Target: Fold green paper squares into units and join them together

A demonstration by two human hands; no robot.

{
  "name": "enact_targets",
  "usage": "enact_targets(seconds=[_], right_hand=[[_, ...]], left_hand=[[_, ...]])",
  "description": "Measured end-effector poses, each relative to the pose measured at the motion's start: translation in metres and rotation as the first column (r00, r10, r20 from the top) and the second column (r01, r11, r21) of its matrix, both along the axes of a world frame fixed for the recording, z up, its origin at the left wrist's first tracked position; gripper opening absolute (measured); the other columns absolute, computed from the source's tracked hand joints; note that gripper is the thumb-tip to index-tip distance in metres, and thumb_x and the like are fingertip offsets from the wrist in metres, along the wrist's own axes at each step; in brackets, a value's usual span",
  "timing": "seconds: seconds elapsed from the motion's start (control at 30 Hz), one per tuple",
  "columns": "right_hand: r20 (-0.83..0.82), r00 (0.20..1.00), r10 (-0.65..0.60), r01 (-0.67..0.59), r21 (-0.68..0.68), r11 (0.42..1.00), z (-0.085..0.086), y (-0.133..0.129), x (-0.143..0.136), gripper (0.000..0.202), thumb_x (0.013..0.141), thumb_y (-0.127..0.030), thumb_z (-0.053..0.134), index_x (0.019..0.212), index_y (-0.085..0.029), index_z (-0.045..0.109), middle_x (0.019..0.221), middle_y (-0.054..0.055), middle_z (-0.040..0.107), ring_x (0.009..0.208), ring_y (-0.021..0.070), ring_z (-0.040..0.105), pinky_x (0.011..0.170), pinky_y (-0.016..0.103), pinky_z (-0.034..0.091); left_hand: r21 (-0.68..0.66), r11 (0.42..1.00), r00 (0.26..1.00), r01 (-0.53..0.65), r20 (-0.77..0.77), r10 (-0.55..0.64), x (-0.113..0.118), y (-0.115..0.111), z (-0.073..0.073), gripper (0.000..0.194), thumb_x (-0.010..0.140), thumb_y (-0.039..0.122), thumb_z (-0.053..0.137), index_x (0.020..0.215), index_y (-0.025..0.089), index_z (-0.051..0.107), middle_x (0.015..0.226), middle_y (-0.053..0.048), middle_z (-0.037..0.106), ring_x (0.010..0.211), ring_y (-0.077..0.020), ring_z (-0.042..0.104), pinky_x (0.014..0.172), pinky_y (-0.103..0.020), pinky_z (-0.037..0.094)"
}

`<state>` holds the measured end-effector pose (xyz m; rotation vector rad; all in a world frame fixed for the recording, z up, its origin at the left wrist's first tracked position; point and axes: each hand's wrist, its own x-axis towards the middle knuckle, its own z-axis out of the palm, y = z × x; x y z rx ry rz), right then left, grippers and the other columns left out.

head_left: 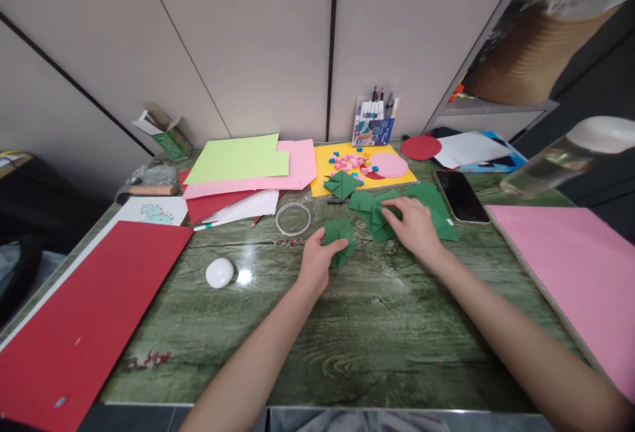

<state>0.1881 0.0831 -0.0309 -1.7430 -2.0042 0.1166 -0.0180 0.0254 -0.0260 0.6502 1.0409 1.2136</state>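
Note:
My left hand (317, 261) pinches a folded green paper piece (342, 232) just above the table, its thumb lying across the paper. To the right, my right hand (413, 221) rests its fingers on more green paper (368, 207), folded and lying on the table. Whether those fingers grip a piece or only touch it is hidden. Beyond the two hands, another folded green paper (342, 184) with pointed pleats lies at the front edge of a yellow sheet (325, 172). A flat green sheet (436, 210) lies beneath and beside my right hand.
Pink, yellow and blue clay bits (348, 162) lie on the yellow sheet. A phone (460, 195) and a bottle (546, 164) stand to the right, beside a pink board (570, 253). Left are a silver ring (292, 219), a white rounded object (219, 273) and a red board (109, 306).

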Motion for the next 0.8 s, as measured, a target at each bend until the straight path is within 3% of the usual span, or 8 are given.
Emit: enact_targets(seconds=[0.13, 0.23, 0.33, 0.47, 0.5, 0.57, 0.63, 0.8], right_hand=[[-0.014, 0.999, -0.047, 0.047, -0.013, 0.999, -0.002, 0.035, -0.012, 0.035, 0.078, -0.041, 0.054, 0.102, -0.019, 0.064, 0.103, 0.015, 0.060, 0.101, 0.0331, 0.048, 0.079, 0.045, 0.034], [-0.071, 0.997, -0.043, 0.041, -0.030, 0.999, -0.003, 0.050, -0.019, 0.028, 0.072, -0.040, 0.060, 0.089, -0.019, 0.068, 0.098, 0.014, 0.060, 0.100, 0.0337, 0.048, 0.079, 0.046, 0.034], [-0.177, 0.984, -0.028, 0.020, -0.048, 0.999, 0.005, 0.044, -0.015, 0.024, 0.075, -0.040, 0.057, 0.079, -0.019, 0.066, 0.094, 0.011, 0.063, 0.096, 0.0294, 0.052, 0.078, 0.042, 0.038], [-0.344, 0.939, 0.019, -0.077, -0.155, 0.985, 0.022, 0.006, 0.001, 0.032, 0.080, -0.047, 0.048, 0.082, -0.018, 0.063, 0.070, 0.005, 0.067, 0.067, 0.0186, 0.062, 0.062, 0.030, 0.045], [-0.400, 0.916, 0.027, -0.113, -0.193, 0.975, 0.025, -0.005, 0.005, 0.034, 0.081, -0.049, 0.047, 0.084, -0.018, 0.062, 0.065, 0.003, 0.067, 0.062, 0.0173, 0.062, 0.059, 0.029, 0.045], [-0.619, 0.785, -0.027, -0.239, -0.343, 0.908, 0.029, -0.028, 0.010, 0.031, 0.077, -0.049, 0.054, 0.080, -0.018, 0.061, 0.059, 0.003, 0.067, 0.057, 0.0157, 0.061, 0.056, 0.027, 0.045], [-0.718, 0.690, -0.091, -0.301, -0.399, 0.866, 0.026, -0.044, 0.013, 0.028, 0.074, -0.045, 0.061, 0.079, -0.017, 0.061, 0.058, 0.003, 0.066, 0.055, 0.0145, 0.061, 0.054, 0.025, 0.044], [-0.831, 0.523, -0.190, -0.313, -0.395, 0.864, 0.014, -0.056, 0.015, 0.025, 0.073, -0.040, 0.065, 0.084, -0.017, 0.061, 0.053, 0.001, 0.065, 0.049, 0.0133, 0.059, 0.049, 0.024, 0.042]], left_hand=[[-0.040, 0.998, 0.998, 0.055, 0.045, -0.053, 0.000, -0.001, 0.002, 0.028, 0.057, 0.018, 0.071, 0.084, 0.013, 0.067, 0.078, -0.004, 0.068, 0.066, -0.0113, 0.059, 0.064, -0.022, 0.045], [-0.066, 0.994, 0.993, 0.081, 0.087, -0.075, -0.001, -0.001, 0.004, 0.026, 0.059, 0.016, 0.069, 0.084, 0.012, 0.067, 0.075, -0.004, 0.067, 0.065, -0.0112, 0.059, 0.062, -0.021, 0.045], [-0.068, 0.994, 0.991, 0.082, 0.110, -0.074, 0.000, -0.001, 0.006, 0.025, 0.058, 0.014, 0.069, 0.082, 0.012, 0.066, 0.073, -0.003, 0.066, 0.063, -0.0112, 0.058, 0.061, -0.022, 0.046], [-0.048, 0.991, 0.984, 0.126, 0.136, -0.118, 0.003, -0.007, 0.014, 0.024, 0.060, 0.017, 0.070, 0.083, 0.012, 0.065, 0.074, -0.004, 0.066, 0.063, -0.0133, 0.059, 0.065, -0.029, 0.049], [-0.041, 0.988, 0.982, 0.150, 0.123, -0.144, 0.004, -0.009, 0.016, 0.023, 0.062, 0.018, 0.070, 0.084, 0.012, 0.065, 0.076, -0.005, 0.066, 0.064, -0.0135, 0.059, 0.067, -0.030, 0.049], [-0.026, 0.983, 0.980, 0.182, 0.087, -0.180, 0.006, -0.014, 0.020, 0.023, 0.064, 0.020, 0.069, 0.086, 0.012, 0.066, 0.080, -0.006, 0.067, 0.066, -0.0138, 0.060, 0.069, -0.030, 0.049], [-0.023, 0.975, 0.974, 0.221, 0.049, -0.220, 0.009, -0.017, 0.022, 0.025, 0.065, 0.020, 0.069, 0.089, 0.013, 0.066, 0.086, -0.007, 0.067, 0.070, -0.0145, 0.060, 0.072, -0.031, 0.049], [-0.077, 0.970, 0.973, 0.229, 0.001, -0.230, 0.013, -0.019, 0.021, 0.026, 0.067, 0.021, 0.068, 0.092, 0.013, 0.066, 0.086, -0.007, 0.067, 0.073, -0.0161, 0.060, 0.073, -0.032, 0.050]])
